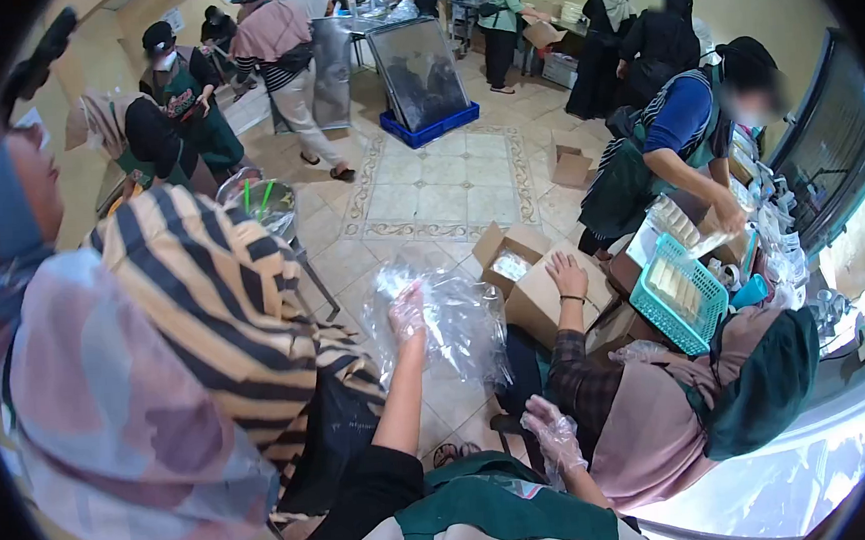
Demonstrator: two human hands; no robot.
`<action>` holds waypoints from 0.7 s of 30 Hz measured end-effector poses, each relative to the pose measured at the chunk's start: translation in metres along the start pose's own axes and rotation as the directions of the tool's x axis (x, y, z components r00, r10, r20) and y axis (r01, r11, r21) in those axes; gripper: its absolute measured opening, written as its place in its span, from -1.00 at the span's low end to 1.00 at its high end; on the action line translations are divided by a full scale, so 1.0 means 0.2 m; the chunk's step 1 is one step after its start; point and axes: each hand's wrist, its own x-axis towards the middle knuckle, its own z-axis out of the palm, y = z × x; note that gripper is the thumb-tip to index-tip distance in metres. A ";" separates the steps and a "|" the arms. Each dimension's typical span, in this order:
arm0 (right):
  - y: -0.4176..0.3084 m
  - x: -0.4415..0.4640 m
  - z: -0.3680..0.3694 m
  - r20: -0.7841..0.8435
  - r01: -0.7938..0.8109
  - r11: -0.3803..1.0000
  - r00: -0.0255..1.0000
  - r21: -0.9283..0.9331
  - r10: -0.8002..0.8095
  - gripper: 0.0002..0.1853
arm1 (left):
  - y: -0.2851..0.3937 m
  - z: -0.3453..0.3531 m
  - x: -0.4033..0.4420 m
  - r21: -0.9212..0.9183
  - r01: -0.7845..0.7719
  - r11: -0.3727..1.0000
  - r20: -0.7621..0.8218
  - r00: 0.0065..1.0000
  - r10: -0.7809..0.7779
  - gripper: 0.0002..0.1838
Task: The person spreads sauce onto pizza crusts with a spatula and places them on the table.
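The left hand [407, 312], in a clear glove, is stretched forward with its fingers drawn together on a bag [451, 324] of thin clear plastic. The grip falls at the bag's left side; the rest spreads out to the right in loose, shiny folds, above the tiled floor [437, 194]. Glove and film are both see-through, so the exact place of each fingertip cannot be told.

The right hand [552, 432], gloved likewise, is raised near the body, to the right of the apron [510, 510]. Its fingers are loosely bent and part-way open, pointing up and to the left; it is well apart from the bag, and no object shows in it.

Just right of the bag is a cardboard box [535, 308], on which a co-worker's bare hand [567, 273] lies with fingers spread. Further right, a turquoise basket [714, 323] holds pale trays [673, 288], with a blue cup [750, 292] beside it. A co-worker in blue sleeves [681, 117] bends over that side, reaching down past the basket. To the left, close by, sits a person in a striped top [204, 306].
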 end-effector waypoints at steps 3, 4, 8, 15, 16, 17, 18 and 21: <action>-0.21 0.25 0.06 0.076 -0.021 0.996 0.997 0.092 0.014 -0.57 | 0.09 0.03 0.30 -0.437 -0.236 0.868 -0.149 0.971 0.189 -0.67; -0.25 0.29 0.08 0.124 -0.027 0.996 0.992 0.083 0.016 -0.57 | 0.07 -0.02 0.41 -0.722 -0.135 0.679 -0.117 0.991 0.072 -0.71; -0.52 0.47 0.10 0.229 -0.064 0.995 0.972 0.074 0.045 -0.60 | 0.04 -0.16 0.51 -0.591 -0.324 0.739 -0.269 0.943 0.198 -0.73; -0.68 0.70 -0.01 0.130 -0.008 0.979 0.991 0.204 -0.019 -0.64 | 0.19 -0.36 0.36 -0.175 -0.241 0.955 -0.332 0.927 0.173 -0.68; -0.67 0.71 -0.03 0.074 -0.058 0.968 0.996 0.243 0.042 -0.65 | 0.14 -0.40 0.38 -0.097 -0.220 0.971 -0.324 0.929 0.178 -0.67; -0.67 0.74 -0.05 0.018 -0.102 0.953 0.995 0.285 0.101 -0.65 | 0.17 -0.41 0.33 -0.084 -0.146 0.986 -0.332 0.937 0.110 -0.65; -0.68 0.75 -0.07 -0.019 -0.110 0.949 0.992 0.296 0.121 -0.67 | 0.22 -0.41 0.29 -0.069 -0.104 0.992 -0.351 0.933 0.073 -0.62; -0.72 0.85 -0.13 -0.130 -0.112 0.934 0.978 0.339 0.164 -0.68 | 0.13 -0.46 0.34 -0.026 -0.064 0.998 -0.426 0.903 0.047 -0.57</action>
